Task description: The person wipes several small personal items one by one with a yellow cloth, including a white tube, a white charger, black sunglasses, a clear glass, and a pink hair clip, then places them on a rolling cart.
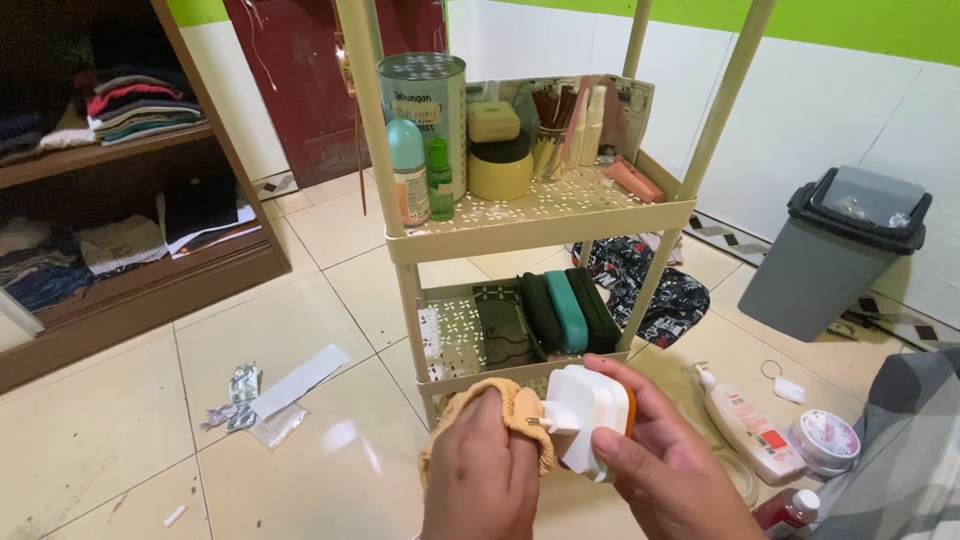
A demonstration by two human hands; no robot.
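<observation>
— What are the two hands holding?

— The right hand [655,470] is wrapped around a white plug adapter [585,415] with an orange side, thumb on top and fingers underneath, its metal pin pointing left. The left hand [485,470] is clenched into a tan cloth [505,405], bunched over the knuckles and pressed against the pin side of the adapter.

— Where is that, relative to the rack?

— Low in the view, just in front of the lower front edge of the beige plastic shelf rack [530,228], above the cream tiled floor [150,420].

— What sits on the rack?

— On the upper shelf, a tall printed tin can [425,100] near the left front post, with a teal-capped roll-on bottle [408,170] and a small green bottle [439,180] in front of it. Beside those is a yellow jar with a black lid [500,165], a small yellow box on top. A cup of sticks [550,135] stands toward the back edge and a pink flat item [633,180] lies at the right edge. On the lower shelf, dark cases and one teal case [566,310] stand on edge side by side.

— And on the floor?

— To the right, a white pump bottle [745,425] lying down, a round pink-lidded jar [825,440] just beside it, and a grey swing-lid bin [835,250] against the wall. To the left, a white paper strip [300,380] and foil wrappers [240,395], with a wooden shelf of folded clothes [130,110] behind.
</observation>
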